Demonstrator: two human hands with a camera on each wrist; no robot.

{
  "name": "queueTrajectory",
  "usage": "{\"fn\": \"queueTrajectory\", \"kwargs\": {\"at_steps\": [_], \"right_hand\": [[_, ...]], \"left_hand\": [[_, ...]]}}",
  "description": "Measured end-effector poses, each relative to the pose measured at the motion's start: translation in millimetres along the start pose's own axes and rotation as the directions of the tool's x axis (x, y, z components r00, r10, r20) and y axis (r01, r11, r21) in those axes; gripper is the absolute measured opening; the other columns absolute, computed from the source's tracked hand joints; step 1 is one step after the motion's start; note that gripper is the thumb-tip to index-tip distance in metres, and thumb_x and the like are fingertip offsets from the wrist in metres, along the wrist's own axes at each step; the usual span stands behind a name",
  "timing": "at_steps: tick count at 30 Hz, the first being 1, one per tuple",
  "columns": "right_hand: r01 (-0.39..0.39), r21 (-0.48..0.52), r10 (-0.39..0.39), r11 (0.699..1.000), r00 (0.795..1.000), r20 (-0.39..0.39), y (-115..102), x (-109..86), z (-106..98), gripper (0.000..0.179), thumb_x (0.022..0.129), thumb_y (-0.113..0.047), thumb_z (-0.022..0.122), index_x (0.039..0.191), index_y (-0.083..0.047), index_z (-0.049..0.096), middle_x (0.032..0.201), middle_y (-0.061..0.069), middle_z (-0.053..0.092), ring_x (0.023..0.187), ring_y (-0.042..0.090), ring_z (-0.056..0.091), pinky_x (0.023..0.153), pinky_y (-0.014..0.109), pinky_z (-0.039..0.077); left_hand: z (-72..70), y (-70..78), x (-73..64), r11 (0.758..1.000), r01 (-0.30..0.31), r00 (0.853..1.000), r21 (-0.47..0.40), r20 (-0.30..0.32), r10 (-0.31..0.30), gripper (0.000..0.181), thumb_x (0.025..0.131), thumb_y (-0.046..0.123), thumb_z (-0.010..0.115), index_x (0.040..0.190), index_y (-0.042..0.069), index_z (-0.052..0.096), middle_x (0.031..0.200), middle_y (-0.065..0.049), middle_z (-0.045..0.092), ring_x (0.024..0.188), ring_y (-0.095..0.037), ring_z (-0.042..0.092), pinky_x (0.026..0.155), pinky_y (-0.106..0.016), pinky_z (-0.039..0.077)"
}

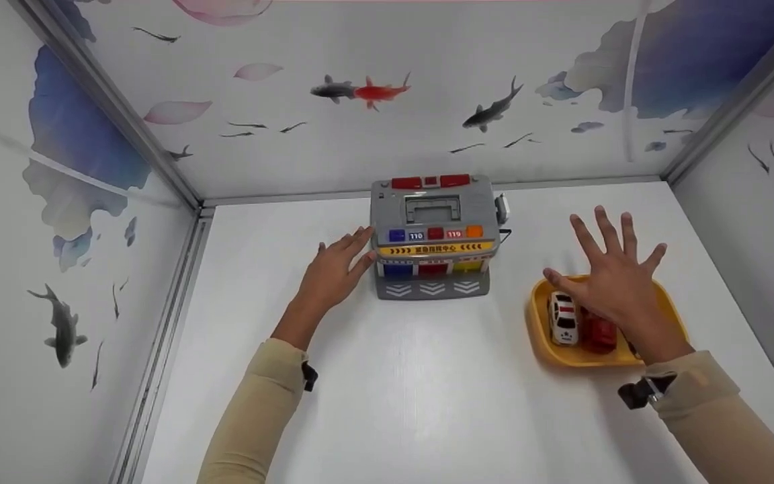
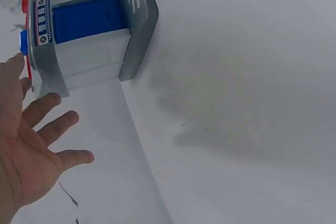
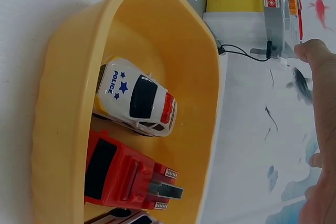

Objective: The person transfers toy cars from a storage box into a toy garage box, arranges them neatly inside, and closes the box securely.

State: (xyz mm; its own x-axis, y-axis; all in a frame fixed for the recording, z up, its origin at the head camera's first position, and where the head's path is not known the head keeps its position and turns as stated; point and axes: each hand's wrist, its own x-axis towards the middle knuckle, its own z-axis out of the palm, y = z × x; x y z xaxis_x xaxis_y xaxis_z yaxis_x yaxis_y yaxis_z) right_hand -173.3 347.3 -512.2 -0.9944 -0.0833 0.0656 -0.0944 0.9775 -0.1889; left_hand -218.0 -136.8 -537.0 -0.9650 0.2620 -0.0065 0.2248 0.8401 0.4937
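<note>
A grey toy garage (image 1: 434, 250) with a carrying handle, coloured buttons and blue, red and yellow doors stands against the back wall. Beside its left side is my left hand (image 1: 333, 269), fingers extended; whether the fingertips touch the garage I cannot tell. My right hand (image 1: 619, 279) hovers with spread fingers over a yellow plastic basin (image 1: 538, 323), holding nothing. Inside the basin lie a white toy police car (image 3: 136, 95), a red toy truck (image 3: 123, 174) and another toy vehicle (image 3: 126, 217), partly cut off in the right wrist view.
Both objects are on a white tabletop (image 1: 387, 396). Panels painted with fish and petals enclose it at the back wall (image 1: 360, 148), left and right. A black cord (image 3: 244, 50) hangs off the garage's right side, near the basin.
</note>
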Motion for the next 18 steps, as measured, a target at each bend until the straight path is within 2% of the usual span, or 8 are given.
{"fn": "queueTrajectory", "kwargs": {"at_steps": [7,18], "right_hand": [[0.004,-0.001,-0.004,1.0,1.0,-0.008,-0.6,0.6,1.6,0.109,0.097,-0.081,0.059,0.179,-0.034,0.005,0.189,0.014,-0.003,0.172,0.051,-0.009,0.115,0.099,-0.009],[0.049,-0.013,-0.049,0.999,0.999,-0.007,-6.6,0.8,1.2,0.105,0.098,-0.078,0.061,0.179,-0.033,0.013,0.189,0.012,0.0,0.173,0.05,-0.006,0.116,0.099,-0.003]], "left_hand": [[6.3,0.4,10.2,1.0,-0.012,0.999,-0.003,-0.043,0.012,0.061,0.115,0.058,0.051,0.171,0.036,0.042,0.175,0.0,0.047,0.16,-0.031,0.05,0.136,-0.065,0.029],[7.7,3.5,22.2,0.999,-0.038,0.996,0.038,-0.076,0.041,0.056,0.114,0.059,0.051,0.163,0.033,0.055,0.168,-0.004,0.056,0.154,-0.033,0.057,0.131,-0.064,0.039]]}}
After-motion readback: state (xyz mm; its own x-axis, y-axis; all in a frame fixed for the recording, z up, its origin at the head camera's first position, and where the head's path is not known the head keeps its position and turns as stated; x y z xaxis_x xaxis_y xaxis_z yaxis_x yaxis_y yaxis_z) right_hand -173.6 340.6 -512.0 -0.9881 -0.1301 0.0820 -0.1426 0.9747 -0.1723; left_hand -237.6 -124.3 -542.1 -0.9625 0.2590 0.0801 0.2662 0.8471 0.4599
